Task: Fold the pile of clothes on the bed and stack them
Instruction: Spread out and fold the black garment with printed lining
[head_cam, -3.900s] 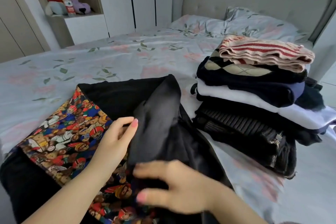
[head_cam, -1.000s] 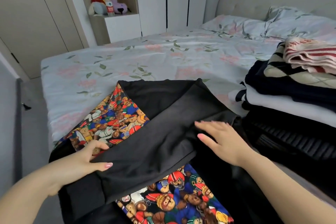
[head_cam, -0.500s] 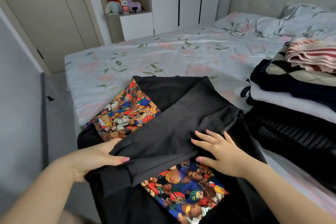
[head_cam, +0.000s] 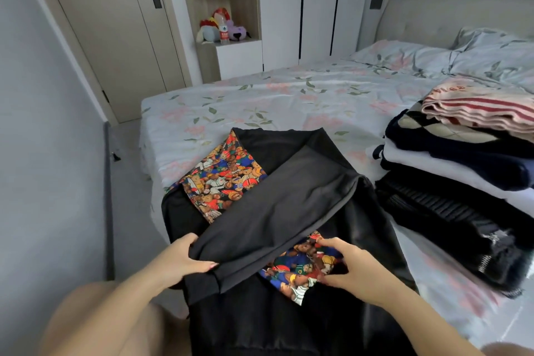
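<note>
A black garment (head_cam: 277, 205) with a colourful teddy-bear print panel (head_cam: 222, 176) lies at the near corner of the bed. One black sleeve is folded diagonally across it. My left hand (head_cam: 185, 260) grips the sleeve's near end, thumb on top of the cloth. My right hand (head_cam: 344, 266) pinches the lower edge of the bear-print part near the sleeve. To the right stands a stack of folded clothes (head_cam: 462, 165), with a red-striped knit (head_cam: 485, 110) on top.
The floral bed sheet (head_cam: 289, 101) stretches behind the garment, with pillows (head_cam: 450, 55) at the headboard. The bed's left edge drops to the grey floor (head_cam: 127, 211). A door (head_cam: 115, 37) and a shelf with plush toys (head_cam: 222, 29) stand beyond.
My right hand has slid from on top of the sleeve down to the bear-print edge and closed on it. My left hand now grips the sleeve end. The view has swung left.
</note>
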### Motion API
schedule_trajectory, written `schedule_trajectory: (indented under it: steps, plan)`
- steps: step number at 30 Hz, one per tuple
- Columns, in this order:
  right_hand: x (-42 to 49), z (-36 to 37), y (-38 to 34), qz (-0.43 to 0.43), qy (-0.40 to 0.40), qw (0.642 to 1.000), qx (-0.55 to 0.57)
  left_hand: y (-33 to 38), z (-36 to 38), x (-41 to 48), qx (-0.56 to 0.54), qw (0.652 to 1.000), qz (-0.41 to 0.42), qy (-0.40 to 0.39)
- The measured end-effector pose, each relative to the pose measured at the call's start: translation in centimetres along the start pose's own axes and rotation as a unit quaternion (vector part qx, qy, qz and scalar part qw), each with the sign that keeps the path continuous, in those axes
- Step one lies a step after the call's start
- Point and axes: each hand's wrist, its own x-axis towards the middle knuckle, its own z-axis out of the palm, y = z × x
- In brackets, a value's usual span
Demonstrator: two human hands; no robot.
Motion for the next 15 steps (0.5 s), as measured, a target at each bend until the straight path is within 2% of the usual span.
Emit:
schedule_trajectory:
  steps: [2,5,7,11,15]
  plan:
    - [-0.5,-0.8,1.0,0.018,0.029,0.999,-0.024,-0.3,0.2,-0.5,0.001,1.000,0.008,0.005]
    - [-1.2,-1.2,2.2,0.043,-0.003,0.998,-0.044,-1.2,0.9,-1.0,-0.013,1.000,-0.003,0.027]
    - [-1.8,-1.1,2.1,0.041,0.009,0.999,-0.031,-1.6,1.4,-1.2,-0.043,0.997,-0.008,0.065]
    - [-3.2,-1.4,2.3,0.076,0.154,0.985,-0.023,-2.7,0.9,-1.4,-0.088,0.982,-0.045,0.159]
    - [-5.4,-1.8,4.2,0.126,0.219,0.966,-0.060,-5.1,1.2,-1.6,-0.168,0.966,-0.161,0.110]
